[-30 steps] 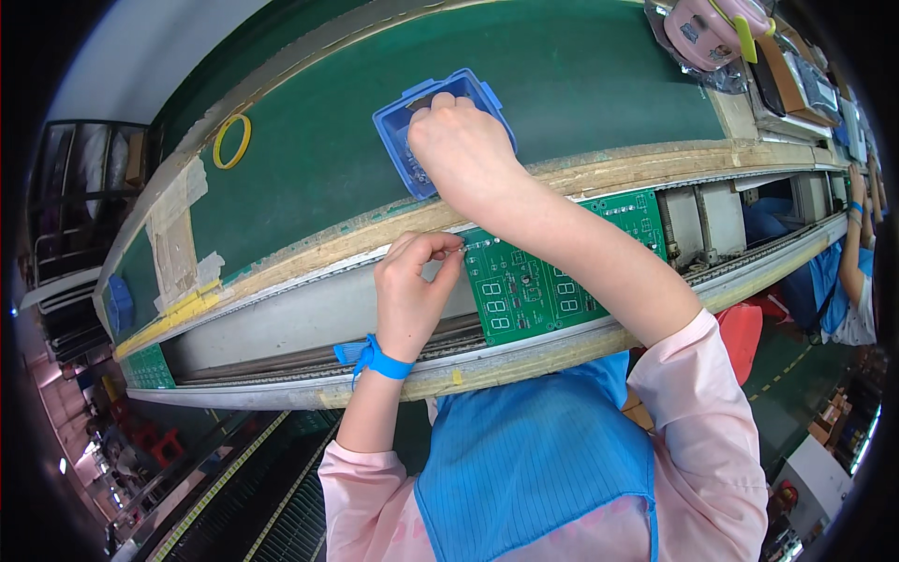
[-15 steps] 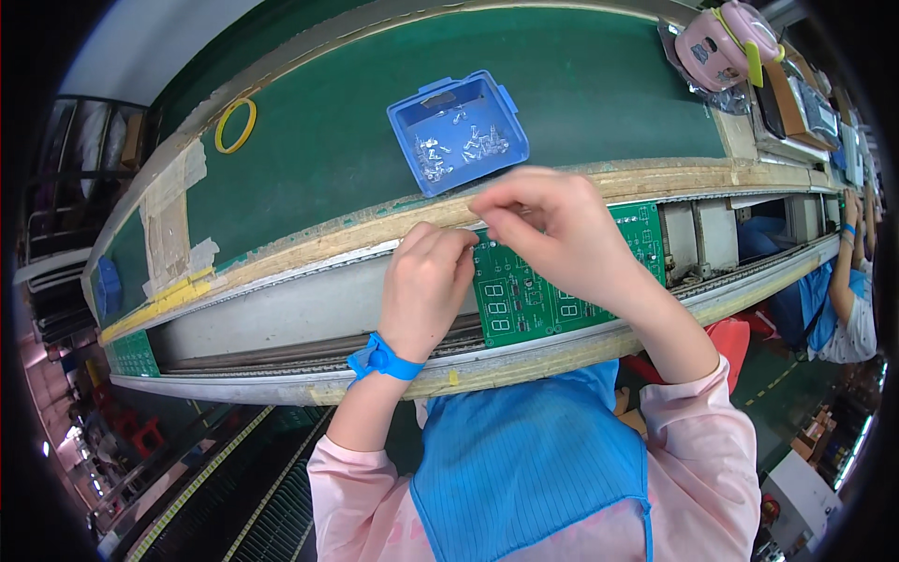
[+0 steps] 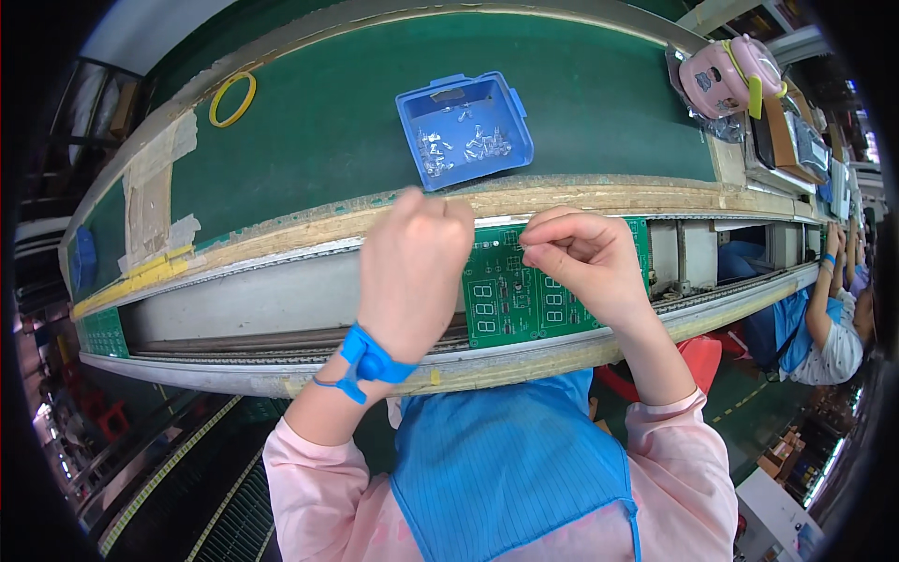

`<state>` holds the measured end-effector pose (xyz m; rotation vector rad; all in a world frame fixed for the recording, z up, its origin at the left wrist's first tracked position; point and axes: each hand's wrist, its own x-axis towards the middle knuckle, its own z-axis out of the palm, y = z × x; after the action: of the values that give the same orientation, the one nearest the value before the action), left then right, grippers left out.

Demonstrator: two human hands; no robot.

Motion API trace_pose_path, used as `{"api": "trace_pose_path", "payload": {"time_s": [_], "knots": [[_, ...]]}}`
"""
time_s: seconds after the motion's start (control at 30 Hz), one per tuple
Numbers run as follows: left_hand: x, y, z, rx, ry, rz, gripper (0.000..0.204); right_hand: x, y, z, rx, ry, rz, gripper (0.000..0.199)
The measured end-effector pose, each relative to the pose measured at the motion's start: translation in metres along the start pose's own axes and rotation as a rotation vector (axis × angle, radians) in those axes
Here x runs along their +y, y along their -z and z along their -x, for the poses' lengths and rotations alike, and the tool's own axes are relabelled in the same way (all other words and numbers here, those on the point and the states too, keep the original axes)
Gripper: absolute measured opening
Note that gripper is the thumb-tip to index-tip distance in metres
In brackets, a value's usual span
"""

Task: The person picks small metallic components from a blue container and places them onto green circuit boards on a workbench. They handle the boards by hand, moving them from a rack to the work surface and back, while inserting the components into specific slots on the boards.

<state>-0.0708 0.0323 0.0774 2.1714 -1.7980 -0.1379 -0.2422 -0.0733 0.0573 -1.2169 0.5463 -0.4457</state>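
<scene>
My left hand (image 3: 417, 267), in a blue wrist strap (image 3: 375, 363), hovers over the far rail just left of the green circuit board (image 3: 506, 304). Its fingers curl out of sight beneath the back of the hand, and anything in them is hidden. Over the upper middle of the board is my right hand (image 3: 590, 262), thumb and forefinger pinched together; what they hold is too small to make out. White digit outlines and small parts show on the board, which lies across the conveyor rails. Beyond the hands, a blue bin (image 3: 406, 131) contains several small clear parts (image 3: 487, 143).
A worn wooden ledge (image 3: 599, 195) runs between the rails and the green bench top (image 3: 309, 140). On the bench lie a yellow tape roll (image 3: 232, 99) and a pink container (image 3: 730, 77). Another board (image 3: 101, 333) sits far left; a co-worker (image 3: 824, 323) is at right.
My left hand has risen away from the board's corner toward the bin. My right hand has come down and nearer to me, over the board. The view has shifted slightly.
</scene>
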Motion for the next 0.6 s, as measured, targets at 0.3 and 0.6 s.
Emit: {"api": "trace_pose_path", "payload": {"time_s": [0.3,0.6], "knots": [[-0.034,-0.023,-0.065,0.1,0.019,-0.288,0.012,0.008,-0.008,-0.01,0.033,0.266,0.596,0.014],[-0.028,-0.032,-0.072,0.086,0.041,-0.287,0.008,0.028,-0.017,-0.026,-0.072,0.44,0.968,0.023]]}}
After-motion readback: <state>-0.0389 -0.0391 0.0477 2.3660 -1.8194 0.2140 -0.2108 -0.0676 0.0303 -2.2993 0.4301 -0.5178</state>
